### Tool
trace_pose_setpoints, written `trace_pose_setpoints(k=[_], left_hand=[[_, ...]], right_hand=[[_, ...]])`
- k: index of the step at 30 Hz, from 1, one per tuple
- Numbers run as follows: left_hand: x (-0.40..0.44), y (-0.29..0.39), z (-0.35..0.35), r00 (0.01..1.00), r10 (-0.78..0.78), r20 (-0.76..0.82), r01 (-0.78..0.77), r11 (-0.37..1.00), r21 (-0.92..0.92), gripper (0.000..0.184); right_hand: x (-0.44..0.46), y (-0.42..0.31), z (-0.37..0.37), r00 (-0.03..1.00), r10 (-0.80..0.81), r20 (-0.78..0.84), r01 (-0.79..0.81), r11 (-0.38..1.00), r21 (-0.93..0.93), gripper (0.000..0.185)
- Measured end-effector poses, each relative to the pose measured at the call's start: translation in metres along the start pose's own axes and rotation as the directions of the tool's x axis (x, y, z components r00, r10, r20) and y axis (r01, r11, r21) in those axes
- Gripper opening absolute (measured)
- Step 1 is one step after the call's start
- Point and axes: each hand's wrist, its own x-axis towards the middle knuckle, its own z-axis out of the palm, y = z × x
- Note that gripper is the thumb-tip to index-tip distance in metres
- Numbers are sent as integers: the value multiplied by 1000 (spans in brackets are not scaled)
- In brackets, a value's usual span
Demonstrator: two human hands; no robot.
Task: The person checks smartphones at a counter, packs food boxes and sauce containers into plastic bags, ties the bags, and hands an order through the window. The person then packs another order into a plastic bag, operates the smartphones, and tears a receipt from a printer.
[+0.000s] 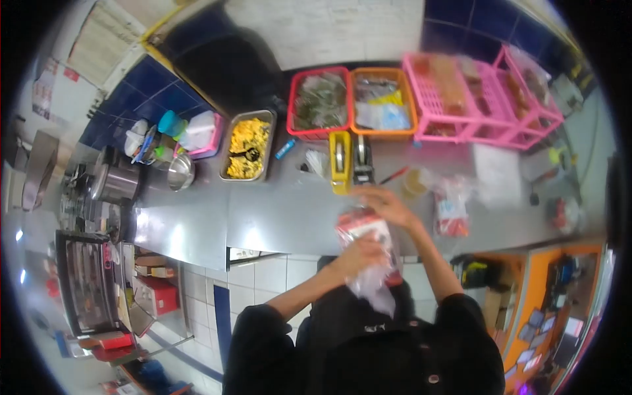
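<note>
At the counter's point(289, 214) near edge: red-filled plastic bag point(352, 227), long axis pointing outward, clasped in left hand point(362, 257); right hand point(390, 208) at far end, grip unclear, near yellow tape dispenser point(340, 164).

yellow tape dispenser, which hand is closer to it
Right. Your right hand has its fingertips close to the near end of the yellow tape dispenser; your left hand is farther back, toward your body, gripping the plastic bag.
</note>
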Motion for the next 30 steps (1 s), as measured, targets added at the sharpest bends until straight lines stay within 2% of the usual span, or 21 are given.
trace_pose_setpoints(k=[1,2,3,4,6,7,8,9,11,12,14,15,16,17,19,21,22,24,25,27,30], left_hand=[[23,21,-20,998,49,-26,-51,996,-70,8],[37,38,-41,970,86,230,-95,995,28,8],[42,47,-54,879,82,470,-152,982,112,9],[43,51,-58,887,79,455,-153,980,128,9],[43,54,-62,813,169,557,-254,964,78,11],[42,50,-61,819,172,548,-259,962,84,11],[37,40,-57,868,262,422,-332,938,100,9],[33,28,-54,888,354,293,-403,906,128,9],[22,0,-56,936,313,161,-342,918,199,11],[22,-13,-58,963,270,22,-267,929,257,14],[31,-29,-63,969,246,-28,-224,920,322,13],[30,-34,-61,974,212,-82,-168,913,372,12],[26,-43,-56,977,195,-88,-150,918,368,12],[19,-56,-48,991,128,27,-127,897,424,15],[1,-74,-31,988,48,146,-113,872,476,18],[-16,-79,-15,963,-94,252,-4,931,364,23],[-20,-72,-10,959,-89,268,-12,934,356,23],[-25,-54,-7,910,-379,170,370,925,80,26],[-20,-47,-9,909,-373,186,365,928,78,26],[-11,-25,-10,773,-632,58,627,775,76,27],[-2,-11,-24,744,-663,-89,647,747,-154,29]], right_hand=[[14,-23,3,962,-98,256,66,989,130,42],[25,-42,3,957,-108,268,80,990,114,42],[34,-59,2,842,-94,531,73,995,61,44],[40,-74,2,658,-53,751,75,997,5,46],[49,-88,6,608,20,794,53,996,-65,47],[56,-82,12,512,113,851,-18,992,-121,40],[62,-72,15,406,201,891,-85,980,-182,34],[63,-55,15,407,206,890,-79,978,-191,34],[52,-17,10,670,107,735,21,986,-163,25],[38,-18,2,671,105,734,29,985,-167,25],[4,-26,-4,959,169,229,-177,984,15,17],[-14,-15,9,954,177,241,-187,982,18,17],[-36,1,25,982,108,-152,-131,980,-150,14],[-61,13,40,863,-44,-503,-141,936,-323,12],[-99,11,82,780,-103,-617,-152,926,-346,12],[-126,25,117,937,37,-346,-147,944,-296,16],[-123,23,125,932,44,-359,-155,946,-284,16],[-116,19,138,913,-18,-408,-74,975,-211,14],[-108,17,137,907,-13,-421,-80,976,-202,14],[-88,12,126,847,80,-526,-208,960,-189,21],[-73,38,127,829,73,-555,-253,933,-256,31]])
